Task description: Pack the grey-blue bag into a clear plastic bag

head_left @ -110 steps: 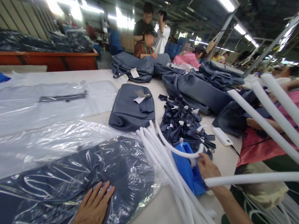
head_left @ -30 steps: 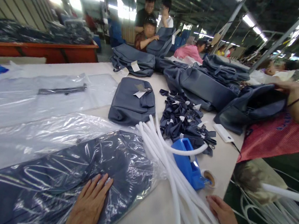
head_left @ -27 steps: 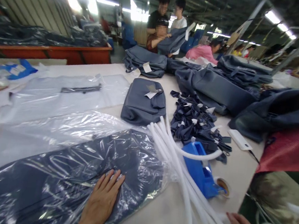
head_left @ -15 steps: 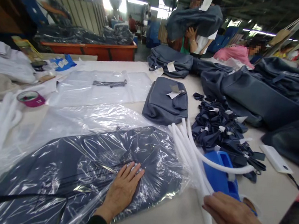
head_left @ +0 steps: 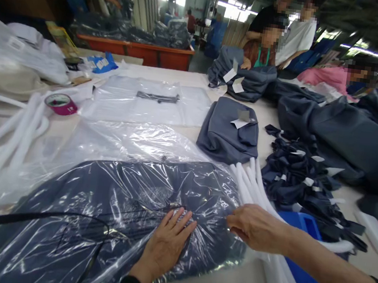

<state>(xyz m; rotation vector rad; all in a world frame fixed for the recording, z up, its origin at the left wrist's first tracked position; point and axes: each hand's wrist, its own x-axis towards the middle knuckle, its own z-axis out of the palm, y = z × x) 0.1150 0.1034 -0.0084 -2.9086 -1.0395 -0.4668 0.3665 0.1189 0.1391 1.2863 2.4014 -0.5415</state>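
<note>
A dark navy fabric piece sealed in a clear plastic bag [head_left: 105, 204] lies flat on the table in front of me. My left hand [head_left: 166, 244] presses palm down on the bag, fingers spread. My right hand [head_left: 255, 225] reaches in from the right and touches the bag's right edge, fingers curled at the plastic; whether it pinches the film is unclear. Under my right forearm run several white foam tubes [head_left: 255, 191] and a blue tape dispenser [head_left: 300, 270].
A folded grey bag [head_left: 230, 130] and a heap of dark straps [head_left: 301, 180] lie beyond. Empty plastic bags [head_left: 145, 101], a pink tape roll [head_left: 61, 103] and more white tubes [head_left: 6, 137] sit left. Other people handle grey bags at the far end.
My view has swung left. My right hand moved from the table's right edge, over the white tubes, to the bag's right edge. My left hand stayed pressed on the bag.
</note>
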